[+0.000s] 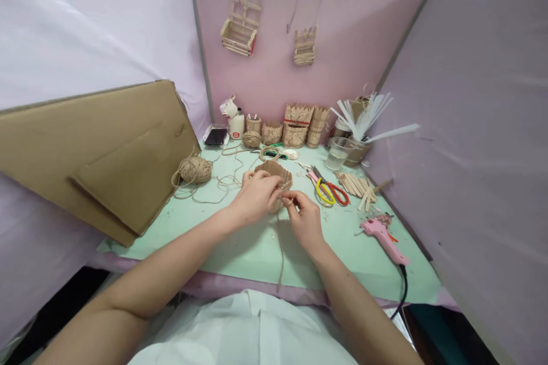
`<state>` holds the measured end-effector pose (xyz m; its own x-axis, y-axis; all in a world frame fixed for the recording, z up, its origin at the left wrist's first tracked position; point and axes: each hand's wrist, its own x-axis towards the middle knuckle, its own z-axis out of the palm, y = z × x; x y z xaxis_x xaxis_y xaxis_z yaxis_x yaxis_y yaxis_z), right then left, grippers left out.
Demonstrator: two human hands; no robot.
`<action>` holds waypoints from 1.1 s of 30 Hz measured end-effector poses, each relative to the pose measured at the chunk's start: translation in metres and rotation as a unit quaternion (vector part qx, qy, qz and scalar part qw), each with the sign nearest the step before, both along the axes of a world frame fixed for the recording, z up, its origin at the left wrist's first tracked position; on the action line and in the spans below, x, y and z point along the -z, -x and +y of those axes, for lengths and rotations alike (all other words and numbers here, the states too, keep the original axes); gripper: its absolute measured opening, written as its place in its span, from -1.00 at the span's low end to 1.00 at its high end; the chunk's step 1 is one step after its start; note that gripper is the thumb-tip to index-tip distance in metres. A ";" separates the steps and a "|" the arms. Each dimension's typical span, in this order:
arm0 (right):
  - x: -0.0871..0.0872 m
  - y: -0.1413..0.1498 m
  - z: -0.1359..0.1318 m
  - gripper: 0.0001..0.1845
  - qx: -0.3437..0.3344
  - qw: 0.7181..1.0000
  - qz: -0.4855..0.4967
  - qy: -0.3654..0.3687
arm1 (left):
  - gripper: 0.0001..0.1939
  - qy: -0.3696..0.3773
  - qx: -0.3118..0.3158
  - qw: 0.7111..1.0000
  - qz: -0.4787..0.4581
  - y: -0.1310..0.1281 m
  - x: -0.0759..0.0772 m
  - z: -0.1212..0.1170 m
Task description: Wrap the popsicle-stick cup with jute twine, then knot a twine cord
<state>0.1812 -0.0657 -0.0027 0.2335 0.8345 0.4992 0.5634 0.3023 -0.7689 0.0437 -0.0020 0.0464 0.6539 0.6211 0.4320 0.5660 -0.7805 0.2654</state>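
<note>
Gently steady the basket [274,169], near the middle of the desk [240,251] and well back from its front edge, by the rim with the left hand [258,197]: bent over the near side, apparently gripping the wall. Pinch close in with the right hand [306,219], narrowed to thumb and fingertips just beside the basket, seemingly on twine [281,251]; exact lay too small to make out. Best, probably, to draw the twine snug in short, even pulls, without squeezing the thin wall out of shape. Guide the loose tail, trailing down to the desk's front edge, clear of both wrists. Leave slack from the ball of twine [195,170] near the left edge. Avoid brushing the glue gun [384,239], possibly hot, toward the front right corner. For trimming, scissors [329,184] within easy reach, right of the basket.
</note>
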 end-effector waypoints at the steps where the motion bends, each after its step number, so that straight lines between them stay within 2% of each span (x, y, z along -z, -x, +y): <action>1: 0.000 -0.001 0.001 -0.81 0.003 1.000 0.000 -0.001 | -0.79 0.013 0.004 1.000 0.020 -0.002 -0.001 0.002; 9: 0.005 -0.005 0.008 -0.82 0.016 0.999 0.041 -0.003 | -0.74 0.043 0.018 0.999 0.028 0.002 0.002 0.006; 16: 0.003 -0.004 0.011 -0.88 0.023 0.997 0.071 -0.010 | -0.83 0.018 0.040 0.999 -0.015 0.000 0.007 0.007; 23: 0.005 -0.005 0.015 -0.90 0.016 0.993 0.112 -0.016 | -0.87 0.014 0.012 0.998 -0.061 -0.005 0.014 0.005; 29: 0.003 -0.004 0.000 -0.89 0.003 0.995 0.097 -0.033 | -0.70 -0.068 -0.012 0.993 -0.098 -0.001 0.023 -0.014; 33: -0.001 0.001 -0.018 -0.85 -0.023 0.998 0.041 -0.042 | -0.83 -0.100 -0.014 0.988 -0.120 0.007 0.035 -0.023</action>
